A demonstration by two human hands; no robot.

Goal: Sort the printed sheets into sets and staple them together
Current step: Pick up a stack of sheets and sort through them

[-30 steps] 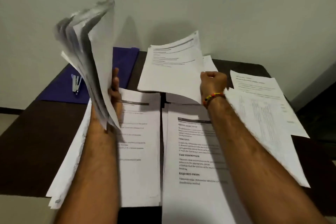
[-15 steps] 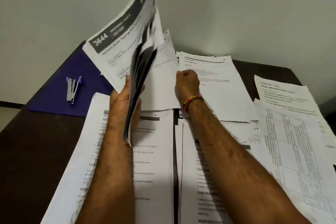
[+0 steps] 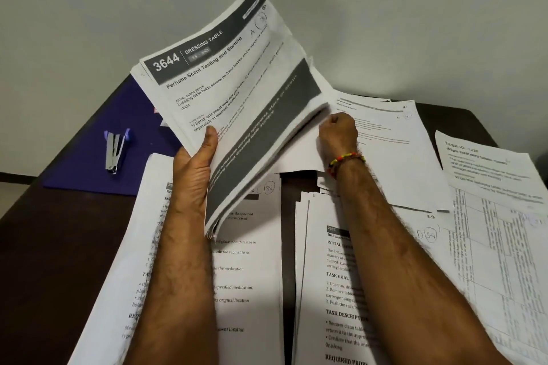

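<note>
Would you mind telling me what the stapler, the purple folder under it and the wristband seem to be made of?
Stapler: seemingly shiny bare metal, given its bright glints, with lilac parts at the far end that look like plastic.
Purple folder: flat, matte and thin-edged, so probably card or plastic sheet; the picture leaves this open.
Wristband: small red, yellow and dark segments, likely beads on thread.

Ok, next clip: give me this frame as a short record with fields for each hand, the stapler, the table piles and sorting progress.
left hand: grips raised stack, top sheet headed 3644 Dressing Table
right hand: fingers curled at a sheet beside the stack; grip unclear
stapler: untouched, on purple folder
piles on table: several, spread out, some overlapping
progress: sorting under way, no stapling visible
</note>
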